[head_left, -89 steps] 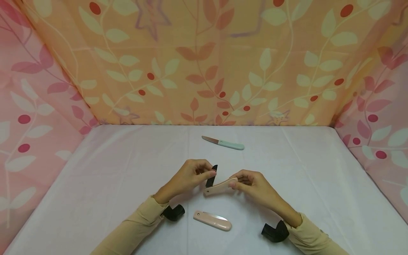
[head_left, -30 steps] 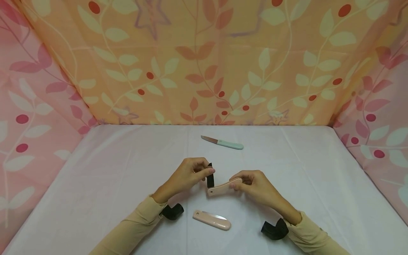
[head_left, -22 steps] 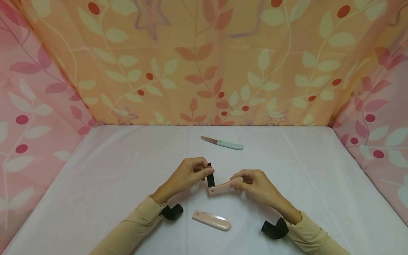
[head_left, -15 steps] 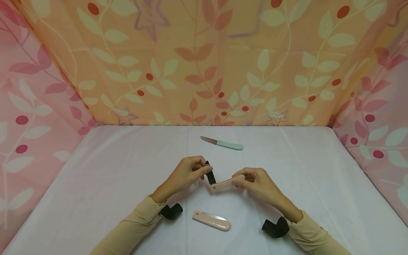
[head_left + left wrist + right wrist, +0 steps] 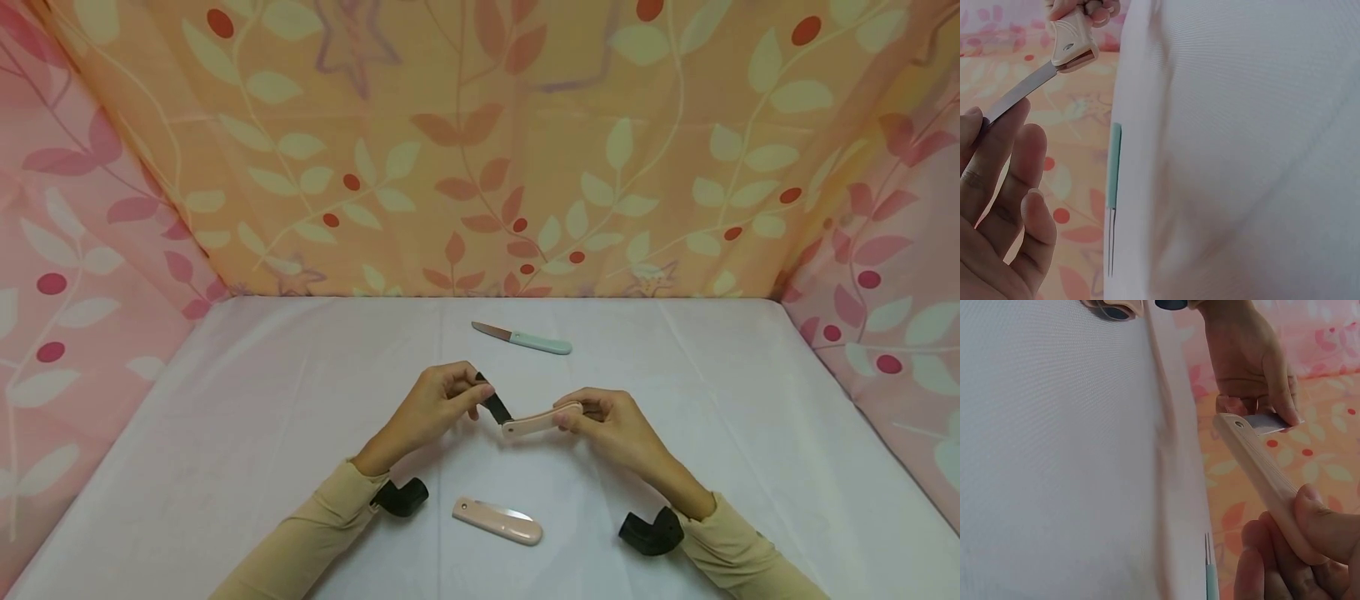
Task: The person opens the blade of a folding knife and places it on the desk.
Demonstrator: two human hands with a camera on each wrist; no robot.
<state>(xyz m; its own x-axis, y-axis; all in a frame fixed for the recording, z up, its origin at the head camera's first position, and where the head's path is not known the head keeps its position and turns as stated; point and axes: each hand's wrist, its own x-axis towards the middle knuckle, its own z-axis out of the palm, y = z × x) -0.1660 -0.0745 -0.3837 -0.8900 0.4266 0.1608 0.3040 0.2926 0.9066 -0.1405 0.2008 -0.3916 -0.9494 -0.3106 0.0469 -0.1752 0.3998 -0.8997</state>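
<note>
Above the table a folding knife (image 5: 534,420) with a pale pink handle hangs between both hands, its blade (image 5: 498,409) swung out at a wide angle. Between thumb and index finger, the left hand (image 5: 437,407) pinches the blade near its tip; its other fingers are loosely bent in the left wrist view. The right hand (image 5: 617,427) grips the far end of the handle (image 5: 1263,475), thumb on one side and fingers on the other. The blade looks dark in the head view but metallic in the left wrist view (image 5: 1025,89).
A second pink folding knife (image 5: 497,522), folded with a blade edge showing, lies on the white tablecloth (image 5: 300,400) nearer the person. Farther back lies an unfolded mint-handled knife (image 5: 538,342). Black wrist mounts (image 5: 401,497) sit at both sleeves. Patterned cloth walls (image 5: 480,150) enclose the table.
The blade has swung left, away from the handle, widening the angle between them. Both hands have lifted slightly and moved apart, still holding the knife. The other knives stay in place.
</note>
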